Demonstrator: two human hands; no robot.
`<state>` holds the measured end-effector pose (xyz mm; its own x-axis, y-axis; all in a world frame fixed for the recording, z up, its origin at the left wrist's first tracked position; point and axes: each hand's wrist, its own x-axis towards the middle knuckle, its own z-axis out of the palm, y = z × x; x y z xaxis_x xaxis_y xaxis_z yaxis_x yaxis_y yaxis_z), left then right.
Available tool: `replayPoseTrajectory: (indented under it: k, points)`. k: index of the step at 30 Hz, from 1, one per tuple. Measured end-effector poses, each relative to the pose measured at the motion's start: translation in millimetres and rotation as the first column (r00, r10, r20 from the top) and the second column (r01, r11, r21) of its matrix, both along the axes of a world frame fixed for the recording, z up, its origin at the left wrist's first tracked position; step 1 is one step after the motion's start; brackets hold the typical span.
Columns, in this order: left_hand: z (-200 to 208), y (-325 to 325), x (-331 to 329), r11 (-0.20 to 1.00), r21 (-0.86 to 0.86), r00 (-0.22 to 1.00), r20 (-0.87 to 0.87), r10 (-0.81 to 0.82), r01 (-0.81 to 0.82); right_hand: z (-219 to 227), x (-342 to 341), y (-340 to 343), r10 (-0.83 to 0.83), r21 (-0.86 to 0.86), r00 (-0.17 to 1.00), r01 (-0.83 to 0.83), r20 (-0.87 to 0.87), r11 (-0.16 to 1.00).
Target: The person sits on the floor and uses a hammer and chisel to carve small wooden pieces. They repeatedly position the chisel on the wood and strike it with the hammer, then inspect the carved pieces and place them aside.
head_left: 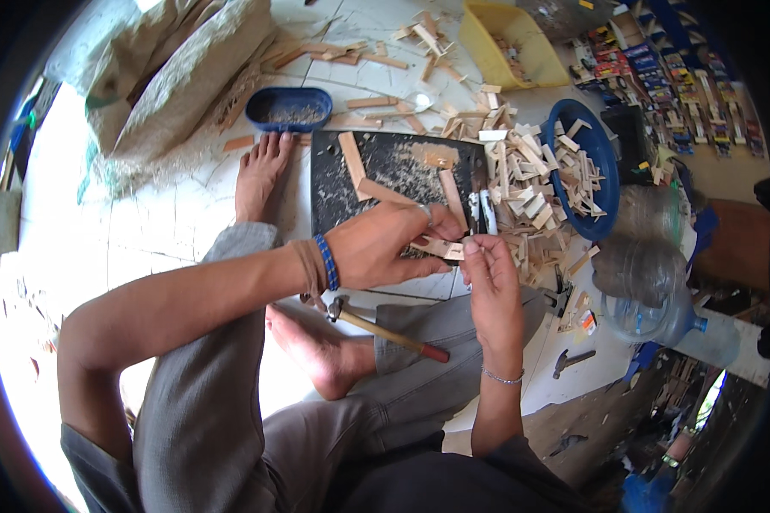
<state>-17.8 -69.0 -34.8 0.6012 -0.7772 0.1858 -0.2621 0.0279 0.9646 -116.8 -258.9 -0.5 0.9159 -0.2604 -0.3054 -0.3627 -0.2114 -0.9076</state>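
Note:
My left hand [381,244] has its thumb and fingers closed about a small pale wood piece [439,248] with a dark mark on it. The far end of this piece is pinched by my right hand [492,274], just to the right. Both hands are in front of a black board [329,175] strewn with shavings and loose wood strips [352,162]. Two pen-like white tools [488,209] stand out at the board's right edge. A hammer with a wooden, red-ended handle [376,327] rests by my bent leg, below the hands.
Cut wood pieces [522,171] are heaped right of the board. Beyond them are a blue basin [607,179] and a yellow tub [522,56]. A small blue tray [288,109], a large sack [192,81], a clear jug [646,312] and a second hammer [571,362] surround me.

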Motion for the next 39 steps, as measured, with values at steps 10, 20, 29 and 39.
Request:
replayPoseTrajectory:
  k: [10,20,29,39]
  points:
    - [9.5,-8.8,-10.9,0.989,0.088,0.993,0.021,0.118,-0.119,-10.7,-2.6,-1.0,-0.031,0.044,0.999,0.029,0.039,0.999]
    - [5.8,-2.8,2.6,1.0,0.002,0.997,-0.074,0.005,-0.005,-11.9,1.1,-0.9,0.015,-0.004,0.997,-0.014,0.081,1.0]
    - [2.6,0.6,31.0,0.979,-0.09,0.98,-0.064,-0.191,0.185,-15.3,10.3,-11.7,0.122,0.016,0.977,-0.126,0.177,0.992]
    - [4.5,-4.5,46.0,0.953,-0.016,0.953,0.039,-0.301,0.302,-18.3,25.4,-27.9,0.261,0.102,0.952,-0.279,0.156,0.955]
